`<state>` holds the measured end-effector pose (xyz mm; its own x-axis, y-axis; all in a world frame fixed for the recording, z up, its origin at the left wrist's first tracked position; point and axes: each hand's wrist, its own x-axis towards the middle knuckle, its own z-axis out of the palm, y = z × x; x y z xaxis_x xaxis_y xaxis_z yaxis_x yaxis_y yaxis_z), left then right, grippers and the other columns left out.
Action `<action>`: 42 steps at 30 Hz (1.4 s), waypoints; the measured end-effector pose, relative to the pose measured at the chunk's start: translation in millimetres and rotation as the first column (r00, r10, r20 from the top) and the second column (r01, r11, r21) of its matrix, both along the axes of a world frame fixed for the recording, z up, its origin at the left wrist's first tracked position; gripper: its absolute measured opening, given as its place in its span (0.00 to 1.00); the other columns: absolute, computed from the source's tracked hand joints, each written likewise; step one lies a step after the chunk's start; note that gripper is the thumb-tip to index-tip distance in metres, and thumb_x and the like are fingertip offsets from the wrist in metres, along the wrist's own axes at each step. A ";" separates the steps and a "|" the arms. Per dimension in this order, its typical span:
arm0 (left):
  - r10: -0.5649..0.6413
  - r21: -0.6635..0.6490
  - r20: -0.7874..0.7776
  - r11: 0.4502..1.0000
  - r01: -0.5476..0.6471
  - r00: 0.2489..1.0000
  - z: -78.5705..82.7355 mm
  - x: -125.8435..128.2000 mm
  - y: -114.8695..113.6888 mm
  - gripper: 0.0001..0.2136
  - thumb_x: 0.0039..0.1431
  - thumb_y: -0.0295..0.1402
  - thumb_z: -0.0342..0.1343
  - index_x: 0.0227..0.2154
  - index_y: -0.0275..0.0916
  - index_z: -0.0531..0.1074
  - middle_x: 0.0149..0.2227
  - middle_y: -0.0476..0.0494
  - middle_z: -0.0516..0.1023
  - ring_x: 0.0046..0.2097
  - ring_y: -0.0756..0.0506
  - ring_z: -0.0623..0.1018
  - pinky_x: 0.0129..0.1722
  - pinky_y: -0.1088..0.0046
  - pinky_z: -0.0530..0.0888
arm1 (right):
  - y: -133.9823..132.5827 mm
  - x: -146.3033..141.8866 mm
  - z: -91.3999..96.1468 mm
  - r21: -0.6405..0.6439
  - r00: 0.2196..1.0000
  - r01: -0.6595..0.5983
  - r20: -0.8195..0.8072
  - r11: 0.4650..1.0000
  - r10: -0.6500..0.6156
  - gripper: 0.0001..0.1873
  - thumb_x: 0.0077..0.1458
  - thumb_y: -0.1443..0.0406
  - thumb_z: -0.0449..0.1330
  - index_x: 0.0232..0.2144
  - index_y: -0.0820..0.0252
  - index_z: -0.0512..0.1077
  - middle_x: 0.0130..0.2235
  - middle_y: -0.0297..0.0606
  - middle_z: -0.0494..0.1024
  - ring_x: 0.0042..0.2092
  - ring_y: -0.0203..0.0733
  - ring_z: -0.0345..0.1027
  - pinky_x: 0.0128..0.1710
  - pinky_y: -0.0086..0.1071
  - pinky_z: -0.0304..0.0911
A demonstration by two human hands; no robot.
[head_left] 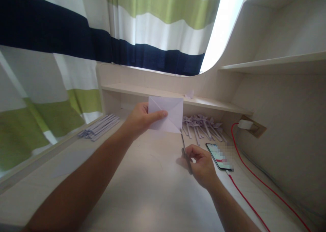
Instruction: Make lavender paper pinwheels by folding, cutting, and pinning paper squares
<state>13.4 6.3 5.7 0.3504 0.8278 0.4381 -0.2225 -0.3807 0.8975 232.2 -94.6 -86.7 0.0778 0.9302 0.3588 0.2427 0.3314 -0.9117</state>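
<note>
A square of white paper (170,104) with diagonal creases is held up above the desk, pinched along its left side by my left hand (142,118), thumb on the front face. My right hand (202,164) grips a pair of scissors (186,154) by the handles. The scissors point upward, and their tips meet the lower right corner of the paper. Whether the blades have cut into it cannot be made out. Behind the paper, to the right, lie several paper pinwheels (201,123) on white sticks.
On the left lies a bundle of rolled paper sticks (100,127) near white paper (73,160). A phone (219,155) rests on the right, its red cable (246,194) trailing forward. A charger (246,124) sits in the wall socket. A small paper piece (189,94) is on the back ledge (216,104).
</note>
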 end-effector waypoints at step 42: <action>0.013 0.005 0.005 1.000 -0.013 1.000 -0.5 -0.7 0.4 0.16 0.46 0.38 0.74 0.37 0.36 0.84 0.37 0.38 0.86 0.31 0.43 0.83 0.28 0.73 0.76 | 0.5 -2.0 1.9 0.023 1.000 0.013 -0.005 1.000 -0.013 0.20 0.39 0.60 0.77 0.18 0.57 0.69 0.20 0.30 0.69 0.24 0.35 0.57 0.23 0.30 0.55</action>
